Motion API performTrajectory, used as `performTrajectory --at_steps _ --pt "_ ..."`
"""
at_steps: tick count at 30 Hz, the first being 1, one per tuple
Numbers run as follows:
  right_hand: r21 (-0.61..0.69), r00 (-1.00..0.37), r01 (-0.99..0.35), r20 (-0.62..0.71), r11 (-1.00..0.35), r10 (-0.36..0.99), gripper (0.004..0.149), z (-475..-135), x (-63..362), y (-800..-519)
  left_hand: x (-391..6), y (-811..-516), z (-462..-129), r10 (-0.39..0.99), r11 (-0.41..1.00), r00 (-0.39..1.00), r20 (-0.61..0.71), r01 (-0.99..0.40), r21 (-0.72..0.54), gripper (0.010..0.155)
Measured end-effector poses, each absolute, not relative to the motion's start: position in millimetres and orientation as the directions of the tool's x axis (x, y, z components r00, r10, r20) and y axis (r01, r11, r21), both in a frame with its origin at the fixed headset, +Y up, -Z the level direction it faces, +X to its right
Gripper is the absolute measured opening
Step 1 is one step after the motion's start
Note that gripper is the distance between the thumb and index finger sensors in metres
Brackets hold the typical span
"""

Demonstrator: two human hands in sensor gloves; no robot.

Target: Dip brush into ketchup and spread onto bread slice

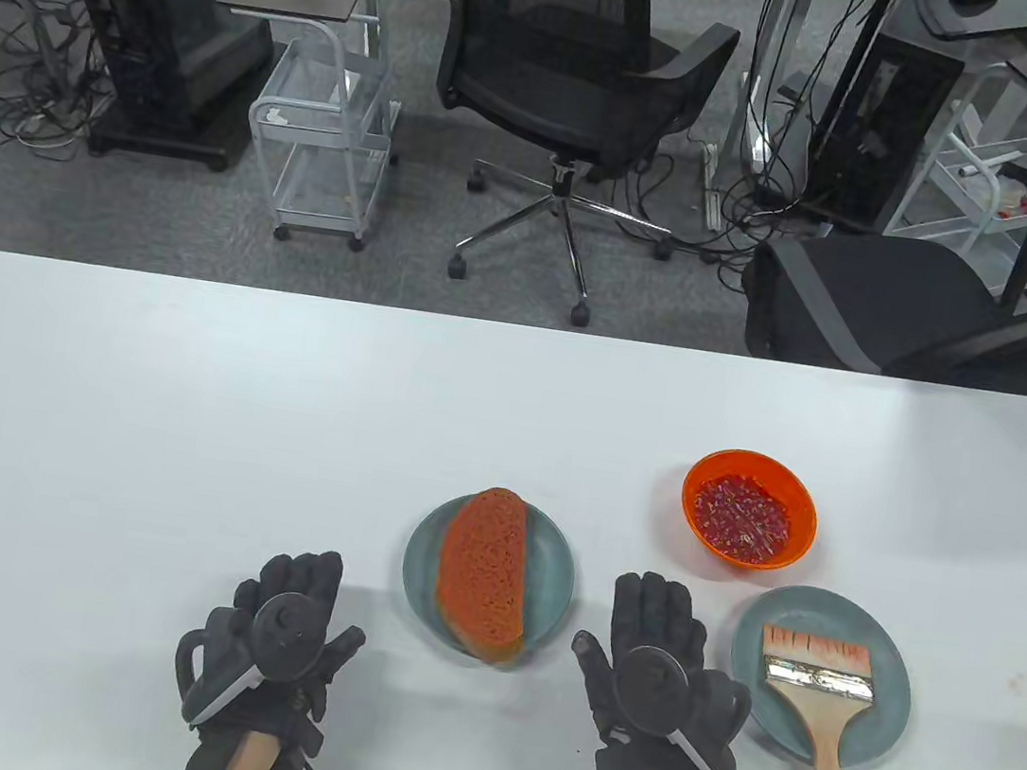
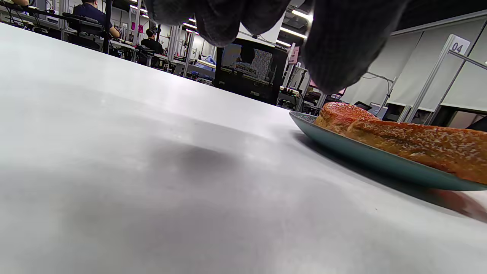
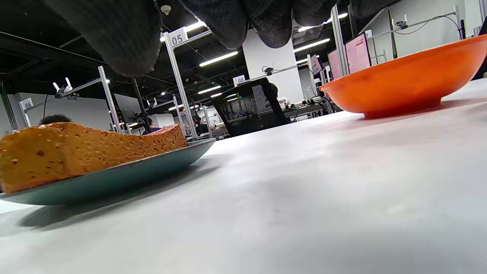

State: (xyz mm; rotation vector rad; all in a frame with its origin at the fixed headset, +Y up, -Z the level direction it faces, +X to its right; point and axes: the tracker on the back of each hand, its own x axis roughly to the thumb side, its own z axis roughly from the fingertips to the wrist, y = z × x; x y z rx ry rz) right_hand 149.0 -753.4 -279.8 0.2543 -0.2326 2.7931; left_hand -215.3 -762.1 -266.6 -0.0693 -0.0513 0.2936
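An orange-brown bread slice (image 1: 484, 572) lies on a teal plate (image 1: 555, 582) near the table's front middle; it also shows in the left wrist view (image 2: 414, 140) and the right wrist view (image 3: 76, 148). An orange bowl (image 1: 749, 506) holds red ketchup beads; its side shows in the right wrist view (image 3: 403, 85). A wooden-handled brush (image 1: 822, 705) lies on a second teal plate (image 1: 888, 676) at the right. My left hand (image 1: 291, 607) rests open on the table left of the bread. My right hand (image 1: 654, 639) rests open between the two plates. Both hold nothing.
The white table (image 1: 184, 415) stretches wide to the left and back. Its far edge runs across the table view, with office chairs (image 1: 566, 77) and carts on the floor beyond.
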Motion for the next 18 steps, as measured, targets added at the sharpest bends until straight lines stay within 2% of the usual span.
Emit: performTrajectory --at_steps 18 --pt "-0.144 -0.926 -0.341 0.22 -0.929 0.306 0.071 -276.6 145.1 -750.8 -214.5 -762.2 -265.2 0.291 0.954 0.956 0.036 -0.287 -0.091 0.075"
